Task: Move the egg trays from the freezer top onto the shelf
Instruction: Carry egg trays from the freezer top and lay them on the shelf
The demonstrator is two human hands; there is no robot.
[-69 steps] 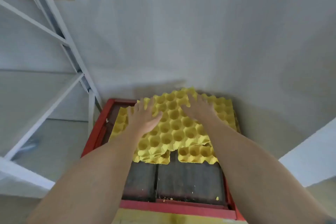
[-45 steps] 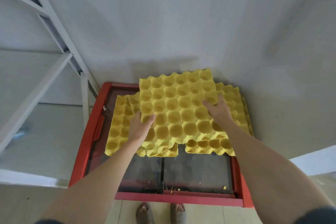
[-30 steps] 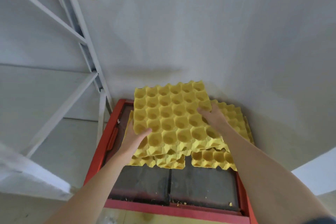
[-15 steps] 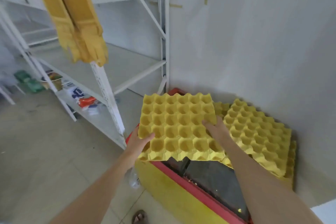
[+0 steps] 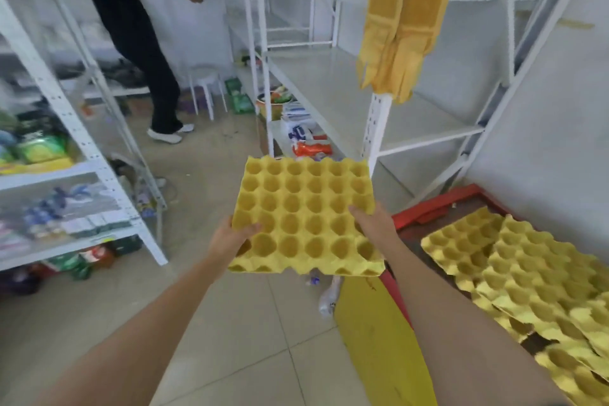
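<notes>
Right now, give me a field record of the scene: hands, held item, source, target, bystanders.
left hand: grips the left edge of the held egg tray
right hand: grips the tray's right edge
held egg tray: yellow, empty, roughly level, over the floor
freezer top: red-framed, more yellow egg trays piled on it
shelf: white metal rack ahead, middle level bare
bystander: person in black, far left
</notes>
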